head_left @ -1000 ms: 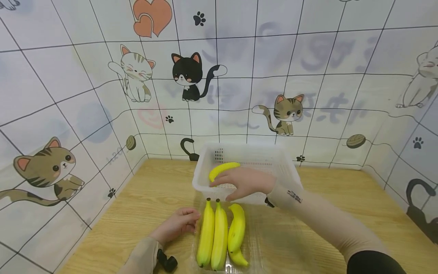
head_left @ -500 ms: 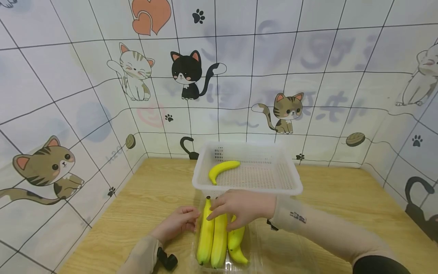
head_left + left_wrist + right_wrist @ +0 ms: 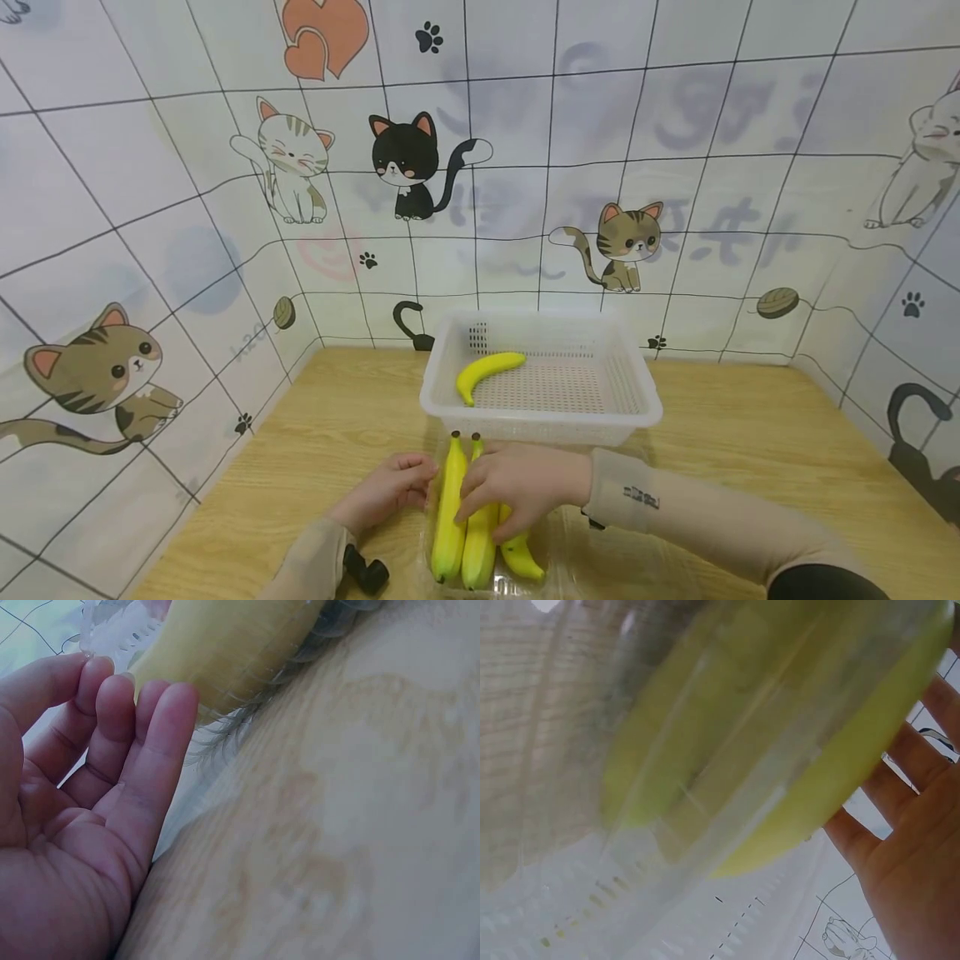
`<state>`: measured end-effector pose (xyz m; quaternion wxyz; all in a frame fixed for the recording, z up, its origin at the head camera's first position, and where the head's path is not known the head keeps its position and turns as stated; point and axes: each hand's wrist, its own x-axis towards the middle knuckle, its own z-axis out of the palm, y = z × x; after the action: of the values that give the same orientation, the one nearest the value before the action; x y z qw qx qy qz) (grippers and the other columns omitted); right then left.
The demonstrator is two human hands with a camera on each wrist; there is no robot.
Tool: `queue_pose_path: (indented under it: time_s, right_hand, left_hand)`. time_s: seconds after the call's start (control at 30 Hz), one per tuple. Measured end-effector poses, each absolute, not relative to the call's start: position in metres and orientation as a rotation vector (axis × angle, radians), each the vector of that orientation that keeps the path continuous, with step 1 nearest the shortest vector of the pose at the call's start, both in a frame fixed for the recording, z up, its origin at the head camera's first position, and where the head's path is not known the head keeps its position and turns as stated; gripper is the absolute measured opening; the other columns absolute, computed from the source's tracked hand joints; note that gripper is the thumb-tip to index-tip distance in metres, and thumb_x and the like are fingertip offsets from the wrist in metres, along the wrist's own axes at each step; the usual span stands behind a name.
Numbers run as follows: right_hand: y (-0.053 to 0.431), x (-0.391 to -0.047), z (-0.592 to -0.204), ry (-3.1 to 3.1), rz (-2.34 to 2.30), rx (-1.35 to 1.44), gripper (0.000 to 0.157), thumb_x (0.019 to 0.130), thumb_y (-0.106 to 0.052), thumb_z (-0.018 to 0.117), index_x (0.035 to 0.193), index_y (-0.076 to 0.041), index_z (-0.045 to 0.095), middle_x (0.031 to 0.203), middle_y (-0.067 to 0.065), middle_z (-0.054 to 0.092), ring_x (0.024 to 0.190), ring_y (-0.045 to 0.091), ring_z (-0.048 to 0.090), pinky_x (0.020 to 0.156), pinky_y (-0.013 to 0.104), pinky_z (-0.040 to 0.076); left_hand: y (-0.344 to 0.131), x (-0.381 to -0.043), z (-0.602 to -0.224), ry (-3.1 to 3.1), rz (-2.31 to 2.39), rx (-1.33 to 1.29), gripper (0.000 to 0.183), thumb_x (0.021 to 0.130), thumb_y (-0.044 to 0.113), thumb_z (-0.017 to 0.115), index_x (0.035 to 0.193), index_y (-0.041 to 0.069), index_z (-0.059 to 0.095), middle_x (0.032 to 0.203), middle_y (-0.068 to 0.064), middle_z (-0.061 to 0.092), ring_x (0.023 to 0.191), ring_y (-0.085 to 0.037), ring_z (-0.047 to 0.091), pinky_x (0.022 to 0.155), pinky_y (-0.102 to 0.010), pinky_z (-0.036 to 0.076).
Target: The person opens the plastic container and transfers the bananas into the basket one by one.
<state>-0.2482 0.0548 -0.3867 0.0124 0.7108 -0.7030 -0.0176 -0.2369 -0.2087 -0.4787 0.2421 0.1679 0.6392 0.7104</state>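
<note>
A clear plastic container (image 3: 558, 575) holds three yellow bananas side by side: a left banana (image 3: 447, 542), a middle banana (image 3: 480, 550) and a curved right banana (image 3: 521, 558). My left hand (image 3: 393, 492) is at the container's left edge; in the left wrist view, thumb and index finger pinch its thin rim (image 3: 87, 654). My right hand (image 3: 517, 483) reaches over the middle and right bananas, fingers spread and bent downward, covering their upper parts. In the right wrist view, the bananas (image 3: 802, 802) show through the clear plastic, with the right hand's fingers (image 3: 892, 787) beside them.
Behind the container stands a white perforated basket (image 3: 652, 408) with one banana (image 3: 487, 371) inside. The wooden table (image 3: 360, 392) meets a wall covering with cat drawings (image 3: 408, 167). A black strap piece (image 3: 367, 575) sits by the left sleeve.
My right hand has moved from above the basket back toward me and down over the bananas in the container, uncovering the basket's banana. My left hand stays at the container's edge.
</note>
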Motion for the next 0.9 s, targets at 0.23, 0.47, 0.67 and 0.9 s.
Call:
queue_pose_path:
  time_s: [0.23, 0.47, 0.67, 0.9]
  right_hand:
    - [0.0533, -0.2482, -0.3905, -2.182, -0.082, 2.19, 0.043, 0.084, -0.044, 0.071, 0.124, -0.03, 0.064, 0.117, -0.013, 0.063, 0.109, 0.002, 0.054, 0.1, 0.026, 0.038]
    - [0.0547, -0.2472, -0.392, -2.194, -0.069, 2.165, 0.04, 0.083, -0.042, 0.073, 0.12, -0.029, 0.066, 0.114, -0.013, 0.063, 0.105, -0.001, 0.055, 0.101, 0.027, 0.038]
    - [0.0555, -0.2457, -0.3936, -2.183, -0.07, 2.163, 0.036, 0.081, -0.04, 0.074, 0.115, -0.028, 0.067, 0.116, -0.013, 0.064, 0.108, 0.0, 0.055, 0.101, 0.031, 0.039]
    - [0.0557, -0.246, -0.3966, -2.158, -0.087, 2.163, 0.036, 0.081, -0.04, 0.074, 0.115, -0.029, 0.067, 0.118, -0.013, 0.063, 0.11, 0.001, 0.054, 0.1, 0.032, 0.039]
  left_hand:
    - [-0.2086, -0.2372, -0.4799, 1.741, 1.954, 0.456, 0.019, 0.101, 0.012, 0.05, 0.088, 0.015, 0.063, 0.079, 0.003, 0.061, 0.073, -0.008, 0.059, 0.07, -0.027, 0.054]
    - [-0.2084, -0.237, -0.4801, 1.742, 1.951, 0.475, 0.02, 0.101, 0.012, 0.049, 0.087, 0.015, 0.063, 0.079, 0.004, 0.061, 0.073, -0.008, 0.058, 0.069, -0.027, 0.054]
    - [-0.2077, -0.2368, -0.4788, 1.736, 1.949, 0.474, 0.021, 0.101, 0.012, 0.049, 0.086, 0.016, 0.063, 0.079, 0.004, 0.06, 0.073, -0.007, 0.058, 0.069, -0.026, 0.054]
    - [-0.2075, -0.2366, -0.4788, 1.733, 1.949, 0.487, 0.021, 0.101, 0.011, 0.049, 0.086, 0.016, 0.063, 0.079, 0.005, 0.06, 0.073, -0.007, 0.058, 0.069, -0.026, 0.054]
